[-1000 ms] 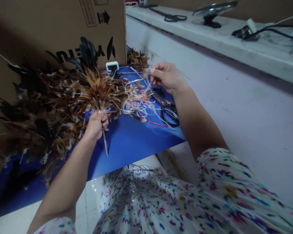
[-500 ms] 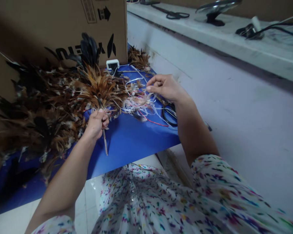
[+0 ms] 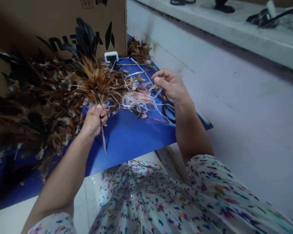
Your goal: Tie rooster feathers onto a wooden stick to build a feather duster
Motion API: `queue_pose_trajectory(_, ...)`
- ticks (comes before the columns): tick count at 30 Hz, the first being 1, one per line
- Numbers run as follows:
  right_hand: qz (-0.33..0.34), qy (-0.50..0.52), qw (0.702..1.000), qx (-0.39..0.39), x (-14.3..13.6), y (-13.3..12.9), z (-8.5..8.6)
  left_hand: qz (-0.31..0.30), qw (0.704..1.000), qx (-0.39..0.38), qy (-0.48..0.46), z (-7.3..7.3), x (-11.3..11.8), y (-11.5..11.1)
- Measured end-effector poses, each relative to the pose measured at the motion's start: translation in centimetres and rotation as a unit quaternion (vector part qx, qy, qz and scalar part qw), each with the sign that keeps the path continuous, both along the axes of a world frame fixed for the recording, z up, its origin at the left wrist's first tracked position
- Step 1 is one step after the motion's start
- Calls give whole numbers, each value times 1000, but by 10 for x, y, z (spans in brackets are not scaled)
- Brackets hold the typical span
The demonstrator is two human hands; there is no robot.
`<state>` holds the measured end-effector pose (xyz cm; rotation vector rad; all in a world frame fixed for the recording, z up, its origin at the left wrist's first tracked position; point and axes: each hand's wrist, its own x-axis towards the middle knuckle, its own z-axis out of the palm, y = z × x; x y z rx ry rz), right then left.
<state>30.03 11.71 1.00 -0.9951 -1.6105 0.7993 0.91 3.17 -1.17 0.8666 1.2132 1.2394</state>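
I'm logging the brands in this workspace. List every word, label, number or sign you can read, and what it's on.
Cardboard box: large black lettering, partly covered by dark feathers; no full word is readable.
Same box: black leaf-like mark, no text.
Same box, picture's top edge: printed panel, cut off, too small to read.

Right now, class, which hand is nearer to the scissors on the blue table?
Right: the right hand is close by the scissors, forearm partly covering them. The left hand, holding a stick, is farther left.
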Motion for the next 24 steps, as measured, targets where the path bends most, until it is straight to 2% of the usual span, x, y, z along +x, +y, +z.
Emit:
queue_pose_trajectory(6, -18, 86, 995, 38, 10, 5, 2, 5, 1000, -5, 1, 2, 2, -2)
queue_pose_trajectory(16, 25, 253, 966, 53, 18, -3, 11, 2, 1000, -1, 4, -1, 0, -1)
queue_pose_trajectory(20, -17, 239, 970, 47, 26, 1, 11, 1, 1000, -2, 9, 2, 0, -2)
queue_pose_trajectory(24, -56, 177, 982, 22, 28, 11, 1, -1, 1000, -6, 7, 5, 1, -3)
